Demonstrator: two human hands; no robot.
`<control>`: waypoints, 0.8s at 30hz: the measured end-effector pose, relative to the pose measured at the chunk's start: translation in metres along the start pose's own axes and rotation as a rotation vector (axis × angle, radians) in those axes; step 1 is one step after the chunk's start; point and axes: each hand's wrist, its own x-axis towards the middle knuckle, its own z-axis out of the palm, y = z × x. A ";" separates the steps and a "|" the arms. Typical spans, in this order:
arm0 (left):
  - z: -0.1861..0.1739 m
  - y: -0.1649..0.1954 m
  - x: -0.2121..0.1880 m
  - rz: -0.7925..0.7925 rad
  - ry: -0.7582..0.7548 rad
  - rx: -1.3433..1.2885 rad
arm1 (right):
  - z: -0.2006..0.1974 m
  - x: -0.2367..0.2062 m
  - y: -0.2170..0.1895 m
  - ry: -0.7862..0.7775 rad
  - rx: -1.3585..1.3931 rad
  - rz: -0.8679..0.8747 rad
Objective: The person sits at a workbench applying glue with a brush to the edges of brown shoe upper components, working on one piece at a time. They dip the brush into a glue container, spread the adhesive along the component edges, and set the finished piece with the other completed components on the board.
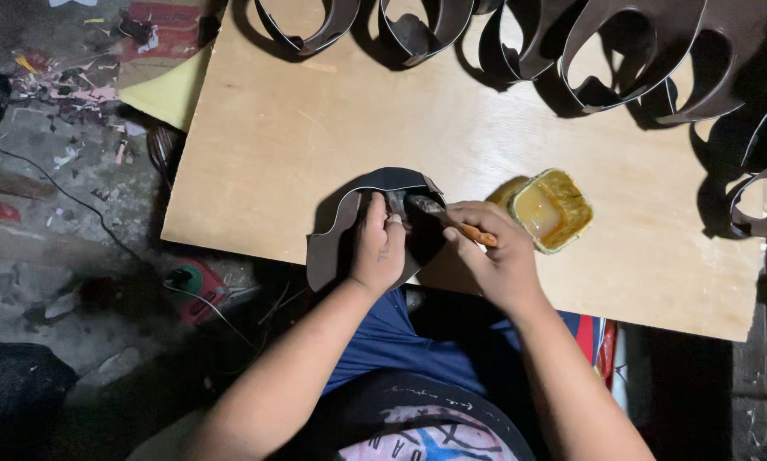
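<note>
Near the middle of the frame, at the lower edge of a pale wooden board [315,128], the left hand [379,248] lies flat on a curved dark piece of leather [383,181], fingers together and pointing up the frame, pressing the piece down where it bends over the board's edge. The right hand [494,252], just to its right, has its fingers curled and pinched around the orange handle of a small brush [439,213], whose dark bristle end rests on the leather just beside the left fingertips. Just right of the brush, in the centre right of the frame, stands a square yellow tub [554,209] holding a thick yellowish liquid, its rim smeared. Along the top edge, from the centre to the upper right, several more curved dark leather pieces [622,60] stand in a row on the board. At the left, the grey floor [42,188] is littered with scraps, and a thin black cable [76,201] runs across it.
</note>
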 end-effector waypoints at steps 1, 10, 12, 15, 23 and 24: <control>0.000 -0.001 -0.001 0.000 0.007 -0.012 | 0.005 0.001 0.002 0.016 -0.036 -0.028; 0.002 -0.007 0.003 -0.051 0.027 -0.047 | 0.008 0.006 0.014 0.045 0.281 0.171; 0.001 -0.008 0.003 -0.136 -0.008 -0.007 | 0.014 0.012 0.016 0.003 0.256 0.138; -0.002 -0.008 0.002 -0.049 -0.017 -0.004 | 0.015 0.017 0.018 -0.056 0.226 0.118; -0.002 -0.005 0.002 -0.066 -0.017 0.001 | 0.010 0.022 0.010 -0.109 0.189 0.077; -0.003 -0.004 0.001 -0.129 -0.041 0.016 | 0.009 0.023 0.009 -0.120 0.189 0.066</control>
